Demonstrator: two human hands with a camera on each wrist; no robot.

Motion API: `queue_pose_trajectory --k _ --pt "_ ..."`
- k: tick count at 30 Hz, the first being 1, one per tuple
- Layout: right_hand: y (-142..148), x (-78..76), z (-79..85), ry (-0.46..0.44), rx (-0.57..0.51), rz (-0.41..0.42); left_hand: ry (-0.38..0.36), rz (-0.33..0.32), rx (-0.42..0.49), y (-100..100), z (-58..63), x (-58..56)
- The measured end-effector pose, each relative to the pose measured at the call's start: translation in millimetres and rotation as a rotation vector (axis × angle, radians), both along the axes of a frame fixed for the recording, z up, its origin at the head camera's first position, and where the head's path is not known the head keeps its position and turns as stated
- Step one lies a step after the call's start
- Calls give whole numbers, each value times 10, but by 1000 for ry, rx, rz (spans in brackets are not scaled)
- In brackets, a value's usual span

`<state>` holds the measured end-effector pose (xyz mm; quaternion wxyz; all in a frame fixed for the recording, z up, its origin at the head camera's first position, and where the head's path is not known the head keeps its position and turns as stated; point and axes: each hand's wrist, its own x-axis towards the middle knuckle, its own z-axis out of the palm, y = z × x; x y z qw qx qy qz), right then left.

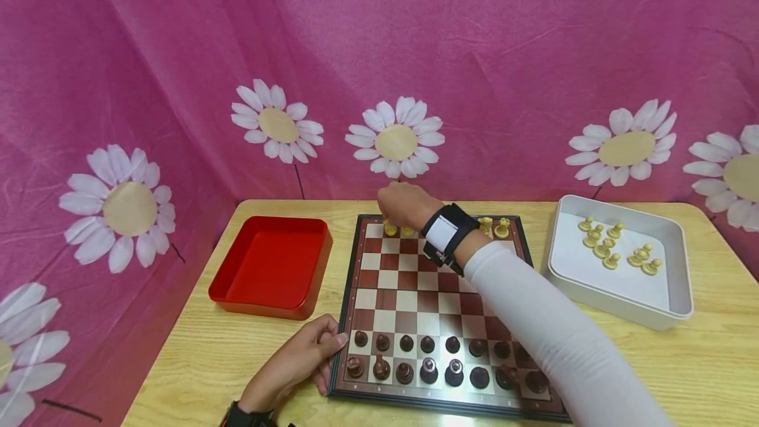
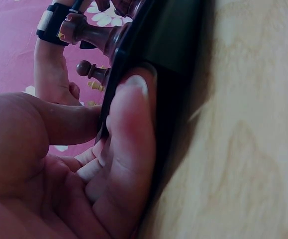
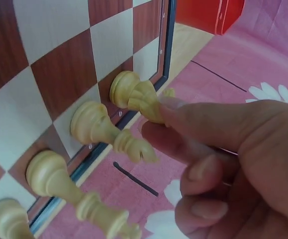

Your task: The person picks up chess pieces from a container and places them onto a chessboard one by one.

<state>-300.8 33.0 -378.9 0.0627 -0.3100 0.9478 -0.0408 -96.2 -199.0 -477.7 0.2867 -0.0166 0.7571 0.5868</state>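
Observation:
At the far left of the chessboard [image 1: 389, 279], my right hand [image 1: 409, 204] pinches the head of a cream knight [image 3: 144, 101] between thumb and forefinger. The knight's base is on a dark square in the back row, one square in from the corner. Beside it stand a cream bishop [image 3: 104, 128] and a taller crowned cream piece [image 3: 74, 191]. My left hand [image 1: 305, 351] grips the board's near left edge, thumb on the rim and a finger [image 2: 131, 154] against its underside. Two rows of dark pieces, including a dark rook [image 1: 354, 366], line the near side.
An empty red tray [image 1: 320, 262] sits left of the board. To the right, a white tray [image 1: 617, 312] holds several cream pawns [image 1: 611, 261]. My right forearm crosses above the board's right half. A pink flowered cloth [image 1: 504, 84] hangs behind the wooden table [image 1: 178, 374].

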Motion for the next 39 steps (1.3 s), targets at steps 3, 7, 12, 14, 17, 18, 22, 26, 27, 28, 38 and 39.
queue_pose_trajectory --k 3,7,12,14,17,18,22,26,27,28,38,39 --pt "63 27 34 -24 -17 11 5 -9 -1 9 -1 -6" --pt "231 101 122 -36 -63 28 3 -11 -6 18 -1 -10" --pt "641 250 285 -11 -142 6 10 -5 -9 36 -7 -13" --pt "843 314 357 21 -164 2 8 1 -6 37 -11 -8" --pt "1145 409 446 47 -182 -4 6 6 -1 30 -19 1" --pt "1236 436 472 56 -181 -12 5 7 0 26 -20 4" --pt "1595 546 523 108 -184 -51 -5 7 -5 15 -19 6" --pt "1950 630 521 132 -184 -99 -9 0 -3 13 -15 1" --pt "2041 647 509 133 -183 -112 -6 -4 -2 19 -14 0" --pt "2129 663 493 139 -180 -123 -4 -8 0 24 -12 0" --pt "2887 694 211 118 -136 -185 -34 0 -11 49 3 11" --pt "2956 692 182 96 -126 -206 -34 -4 -11 54 2 10"
